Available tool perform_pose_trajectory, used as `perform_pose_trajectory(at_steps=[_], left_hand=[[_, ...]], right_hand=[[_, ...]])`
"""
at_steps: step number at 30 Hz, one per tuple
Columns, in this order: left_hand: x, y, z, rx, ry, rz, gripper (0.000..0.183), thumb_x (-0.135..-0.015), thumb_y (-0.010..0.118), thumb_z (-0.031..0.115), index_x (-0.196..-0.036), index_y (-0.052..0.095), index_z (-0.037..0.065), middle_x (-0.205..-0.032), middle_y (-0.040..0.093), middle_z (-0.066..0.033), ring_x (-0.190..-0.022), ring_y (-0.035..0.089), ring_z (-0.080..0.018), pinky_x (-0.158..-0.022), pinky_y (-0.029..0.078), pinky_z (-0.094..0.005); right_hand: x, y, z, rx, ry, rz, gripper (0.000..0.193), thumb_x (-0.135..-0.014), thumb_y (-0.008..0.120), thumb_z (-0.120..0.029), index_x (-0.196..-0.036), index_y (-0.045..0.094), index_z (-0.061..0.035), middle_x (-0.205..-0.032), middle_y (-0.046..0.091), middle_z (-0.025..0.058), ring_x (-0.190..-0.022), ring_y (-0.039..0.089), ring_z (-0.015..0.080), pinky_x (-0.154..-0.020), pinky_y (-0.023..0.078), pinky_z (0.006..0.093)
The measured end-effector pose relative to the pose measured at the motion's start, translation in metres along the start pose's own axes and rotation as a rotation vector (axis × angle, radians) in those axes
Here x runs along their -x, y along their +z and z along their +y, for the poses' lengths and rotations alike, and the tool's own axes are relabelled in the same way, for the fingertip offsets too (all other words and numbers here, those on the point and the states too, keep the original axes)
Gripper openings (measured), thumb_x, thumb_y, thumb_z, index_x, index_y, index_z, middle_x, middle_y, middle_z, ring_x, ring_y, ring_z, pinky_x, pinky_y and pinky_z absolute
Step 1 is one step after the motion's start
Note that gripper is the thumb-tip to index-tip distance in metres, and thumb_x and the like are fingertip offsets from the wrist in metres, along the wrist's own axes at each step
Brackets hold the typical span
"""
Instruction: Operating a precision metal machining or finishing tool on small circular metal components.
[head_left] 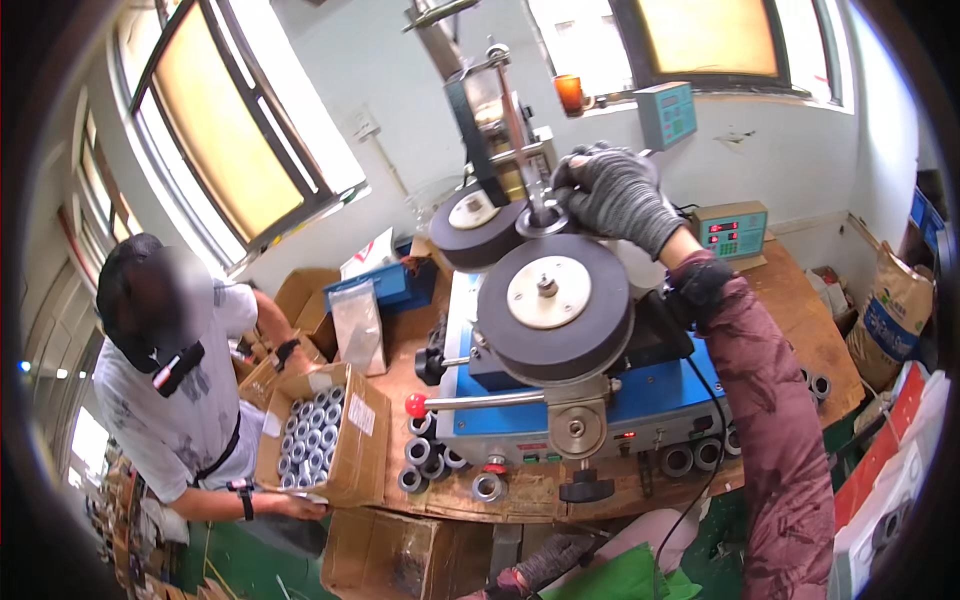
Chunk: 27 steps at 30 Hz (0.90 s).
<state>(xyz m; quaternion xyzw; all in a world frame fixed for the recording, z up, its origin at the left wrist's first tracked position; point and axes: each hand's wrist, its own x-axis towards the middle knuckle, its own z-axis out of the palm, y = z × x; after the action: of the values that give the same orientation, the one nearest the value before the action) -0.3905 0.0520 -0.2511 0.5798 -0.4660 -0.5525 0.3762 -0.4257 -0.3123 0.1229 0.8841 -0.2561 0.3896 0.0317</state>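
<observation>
My right hand (618, 192), in a grey knit glove, reaches over the machine with its fingers curled beside an upright metal spindle. Whatever those fingers grip is hidden behind the glove. A shiny metal ring (542, 220) sits around the spindle's foot, between two dark grinding wheels, the nearer wheel (555, 340) and the farther wheel (468, 240). Low in front of the machine, near green cloth (625, 578), is my left hand (555, 562), also gloved. Its fingers are too unclear to read.
At the left a co-worker holds a cardboard box (365, 440) of metal rings. More rings (489, 487) stand along the bench's front edge. A red-knobbed lever (480, 401) juts left from the machine. A black cable (718, 430) hangs down its right front. An open carton (380, 550) stands below.
</observation>
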Motion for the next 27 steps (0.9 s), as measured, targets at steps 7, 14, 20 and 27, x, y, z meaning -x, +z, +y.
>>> perform_pose_trajectory(at_steps=[7, 14, 20, 27], left_hand=[[-0.002, 0.008, 0.018, 0.118, -0.061, 0.050, 0.040, -0.096, 0.050, 0.033, -0.092, 0.064, -0.004, -0.073, 0.063, -0.0082, -0.072, 0.057, -0.0133, -0.070, 0.047, -0.0297], [0.008, 0.000, 0.041, 0.016, -0.025, 0.014, 0.041, -0.096, 0.049, 0.034, -0.093, 0.064, -0.003, -0.075, 0.063, -0.0085, -0.071, 0.057, -0.0137, -0.069, 0.047, -0.0295], [0.023, 0.004, 0.053, -0.013, -0.066, -0.002, 0.044, -0.096, 0.048, 0.038, -0.095, 0.063, -0.003, -0.079, 0.063, -0.0097, -0.075, 0.057, -0.0139, -0.073, 0.047, -0.0291], [0.038, -0.027, 0.029, 0.114, -0.066, 0.144, 0.030, -0.092, 0.058, 0.026, -0.108, 0.063, 0.001, -0.099, 0.065, -0.0071, -0.092, 0.059, -0.0141, -0.081, 0.047, -0.0279]], right_hand=[[0.006, -0.013, 0.008, 0.043, 0.030, 0.016, 0.016, -0.078, 0.063, -0.029, -0.086, 0.069, -0.0169, -0.086, 0.067, 0.0055, -0.088, 0.063, 0.0235, -0.080, 0.049, 0.0358], [0.003, -0.011, 0.012, -0.117, 0.084, -0.021, 0.016, -0.079, 0.063, -0.028, -0.087, 0.070, -0.0162, -0.086, 0.067, 0.0068, -0.086, 0.063, 0.0248, -0.079, 0.050, 0.0357], [0.003, -0.016, 0.024, -0.296, 0.121, -0.042, 0.016, -0.080, 0.065, -0.022, -0.092, 0.070, -0.0123, -0.090, 0.068, 0.0089, -0.087, 0.065, 0.0224, -0.082, 0.049, 0.0330], [0.056, -0.044, 0.039, -1.141, 0.249, 0.080, 0.021, -0.083, 0.067, -0.016, -0.098, 0.066, -0.0013, -0.090, 0.067, 0.0055, -0.085, 0.062, 0.0128, -0.081, 0.049, 0.0278]])
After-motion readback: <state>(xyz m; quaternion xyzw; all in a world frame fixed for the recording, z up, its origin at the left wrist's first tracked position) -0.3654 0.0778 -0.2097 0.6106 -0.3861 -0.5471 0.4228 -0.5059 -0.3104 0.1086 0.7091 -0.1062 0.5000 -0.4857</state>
